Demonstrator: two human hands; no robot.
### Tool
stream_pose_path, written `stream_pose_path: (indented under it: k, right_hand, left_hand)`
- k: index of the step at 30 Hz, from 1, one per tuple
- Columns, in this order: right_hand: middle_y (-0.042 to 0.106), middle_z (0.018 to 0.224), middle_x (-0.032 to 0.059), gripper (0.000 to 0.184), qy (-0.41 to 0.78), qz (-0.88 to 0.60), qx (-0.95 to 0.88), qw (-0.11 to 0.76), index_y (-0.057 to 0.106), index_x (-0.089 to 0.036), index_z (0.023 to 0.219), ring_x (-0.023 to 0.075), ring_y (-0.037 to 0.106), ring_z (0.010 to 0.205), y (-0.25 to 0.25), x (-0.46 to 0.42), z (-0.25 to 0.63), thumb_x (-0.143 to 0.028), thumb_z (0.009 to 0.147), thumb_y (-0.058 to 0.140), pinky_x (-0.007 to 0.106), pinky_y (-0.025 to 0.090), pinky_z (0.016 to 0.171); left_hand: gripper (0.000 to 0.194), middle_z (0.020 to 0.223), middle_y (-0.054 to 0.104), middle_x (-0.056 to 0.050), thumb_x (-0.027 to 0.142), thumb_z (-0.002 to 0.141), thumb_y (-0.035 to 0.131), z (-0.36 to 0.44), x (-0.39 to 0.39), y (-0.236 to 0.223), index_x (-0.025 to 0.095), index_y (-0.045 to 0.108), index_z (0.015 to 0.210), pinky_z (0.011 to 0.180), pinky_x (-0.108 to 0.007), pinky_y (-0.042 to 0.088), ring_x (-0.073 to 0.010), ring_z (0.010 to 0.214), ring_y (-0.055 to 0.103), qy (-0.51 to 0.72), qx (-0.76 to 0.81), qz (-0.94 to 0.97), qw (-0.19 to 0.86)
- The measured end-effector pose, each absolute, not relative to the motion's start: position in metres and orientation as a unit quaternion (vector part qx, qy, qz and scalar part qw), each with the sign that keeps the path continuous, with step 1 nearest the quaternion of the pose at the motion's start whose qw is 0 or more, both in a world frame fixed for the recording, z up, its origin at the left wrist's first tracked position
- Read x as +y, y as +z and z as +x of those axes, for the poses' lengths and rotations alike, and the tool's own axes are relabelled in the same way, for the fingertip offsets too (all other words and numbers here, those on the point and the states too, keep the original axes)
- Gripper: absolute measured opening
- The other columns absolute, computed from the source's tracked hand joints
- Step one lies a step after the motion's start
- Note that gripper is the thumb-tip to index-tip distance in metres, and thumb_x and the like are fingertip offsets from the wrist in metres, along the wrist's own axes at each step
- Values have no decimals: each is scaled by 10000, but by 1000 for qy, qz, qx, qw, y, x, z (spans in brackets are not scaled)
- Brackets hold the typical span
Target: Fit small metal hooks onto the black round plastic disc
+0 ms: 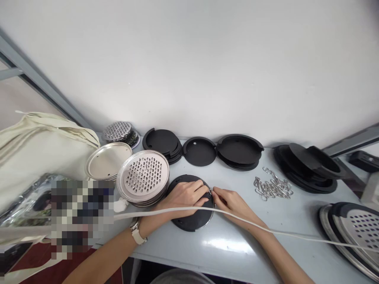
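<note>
Lying across a round black disc [189, 223] in the head view, the left hand [187, 196] has its fingertips at a small metal clip [210, 192] on the right rim, just left of the right hand [229, 200]; whether either grips it cannot be told.

A pale bag [41, 156], seemingly cloth, slumps at left.

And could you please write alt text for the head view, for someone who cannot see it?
A person's left hand lies across a black disc on a grey table, while the right hand is at a small metal piece by the disc's edge. Nearby are perforated metal discs, black round parts and piled metal clips.
</note>
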State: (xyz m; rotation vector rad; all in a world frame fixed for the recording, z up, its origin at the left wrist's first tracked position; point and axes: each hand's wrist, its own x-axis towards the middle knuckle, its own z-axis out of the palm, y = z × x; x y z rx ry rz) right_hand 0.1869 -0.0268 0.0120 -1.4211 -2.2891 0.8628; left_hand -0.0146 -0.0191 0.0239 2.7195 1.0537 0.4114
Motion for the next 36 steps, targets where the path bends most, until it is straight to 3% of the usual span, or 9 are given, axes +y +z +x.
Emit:
stream_pose_path:
  k: [11, 19, 36]
  right_hand:
    - [490, 591, -35, 242, 301, -483, -806, 161, 404, -212, 718, 117, 442, 504, 10, -28, 187, -241, 949, 339, 235, 321, 508]
    - [526, 629, -20, 303, 324, -483, -794, 174, 419, -214, 731, 132, 500, 545, 12, -28, 187, -310, 984, 282, 247, 357, 542]
    - [460, 614, -38, 316, 360, -485, -777, 174, 377, -211, 710, 125, 452, 548, 10, -27, 188, -358, 979, 299, 244, 318, 551]
  left_hand:
    - [332, 1004, 533, -66, 277, 974, 319, -15, -18, 26, 167, 437, 1264, 662, -258, 478, -159, 814, 568, 109, 340, 929, 94]
    - [316, 992, 524, -59, 283, 976, 313, -16, -17, 24, 173, 453, 1237, 635, -249, 480, -151, 791, 564, 107, 334, 931, 101]
    - [306, 1003, 543, -50, 327, 974, 332, -15, -19, 22, 182, 477, 1201, 654, -271, 476, -151, 770, 570, 121, 354, 923, 91]
